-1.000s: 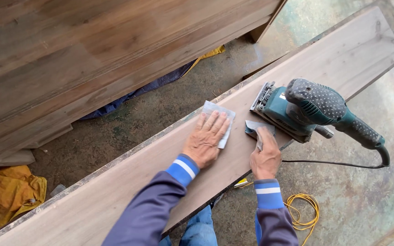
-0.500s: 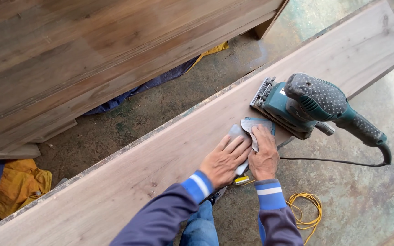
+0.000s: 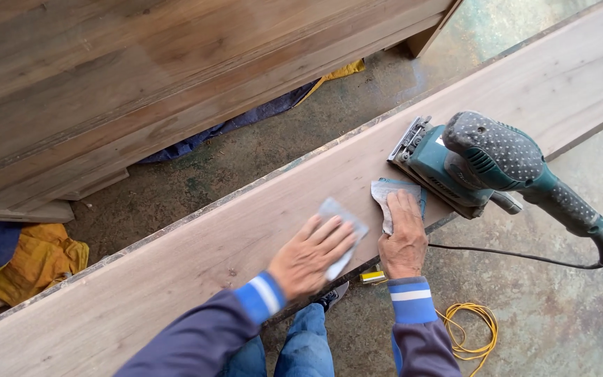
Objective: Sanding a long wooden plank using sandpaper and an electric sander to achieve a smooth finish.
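Observation:
A long wooden plank [image 3: 197, 258] runs diagonally across the view. My left hand [image 3: 308, 255] lies flat on a grey sheet of sandpaper [image 3: 342, 225] and presses it on the plank. My right hand [image 3: 404, 237] rests on the plank's near edge and holds down a second, folded piece of sandpaper [image 3: 385, 192]. Just beyond that hand a teal electric sander [image 3: 486, 164] sits on the plank, with no hand on it.
The sander's black cord [image 3: 518, 255] trails off to the right over the concrete floor. A coil of yellow cord [image 3: 472, 328] lies by my right sleeve. A large wooden panel [image 3: 141, 77] fills the upper left, with a yellow cloth [image 3: 33, 262] and blue fabric [image 3: 246, 122] beneath it.
My left hand slid the sandpaper toward my right hand, then back left along the plank. My right hand stayed by the sander.

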